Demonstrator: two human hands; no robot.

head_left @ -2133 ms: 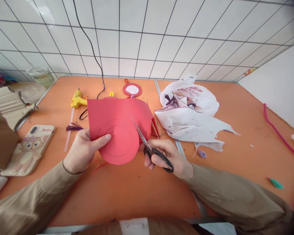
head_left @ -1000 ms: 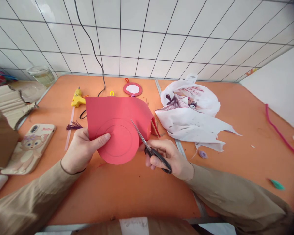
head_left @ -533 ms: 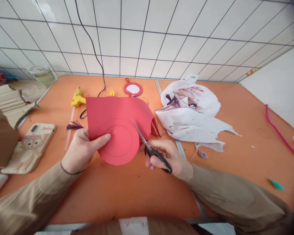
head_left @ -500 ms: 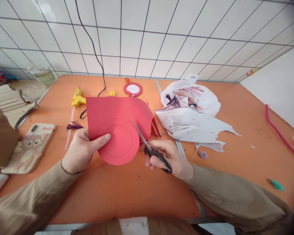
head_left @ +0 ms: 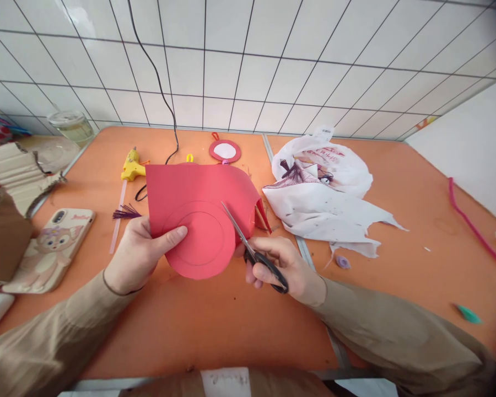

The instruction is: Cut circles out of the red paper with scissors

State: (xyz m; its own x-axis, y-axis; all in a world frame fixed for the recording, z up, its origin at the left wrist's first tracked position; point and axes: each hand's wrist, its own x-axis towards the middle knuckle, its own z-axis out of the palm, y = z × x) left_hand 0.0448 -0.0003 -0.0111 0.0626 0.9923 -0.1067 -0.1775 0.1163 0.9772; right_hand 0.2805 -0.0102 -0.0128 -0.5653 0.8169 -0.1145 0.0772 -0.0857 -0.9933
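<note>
My left hand (head_left: pixel 143 248) pinches the left side of a red sheet of craft paper (head_left: pixel 198 184), thumb on top. Two rings, one inside the other, are drawn on the sheet, and its lower edge is cut round along the outer line. In my right hand (head_left: pixel 287 264) are black-handled scissors (head_left: pixel 252 251), their blades lying against the paper at the right of the drawn circle. A partly cut strip of the sheet hangs down at the right, beyond the blades. Part of my left fingers is hidden beneath the paper.
Behind the sheet lie a yellow glue gun (head_left: pixel 132 164) and a red-rimmed round tag (head_left: pixel 225 150). A white plastic bag (head_left: pixel 322 187) spreads at the right, near a pink pipe cleaner (head_left: pixel 475 229). At left are a phone (head_left: pixel 52 248) and a cardboard box (head_left: pixel 4 231).
</note>
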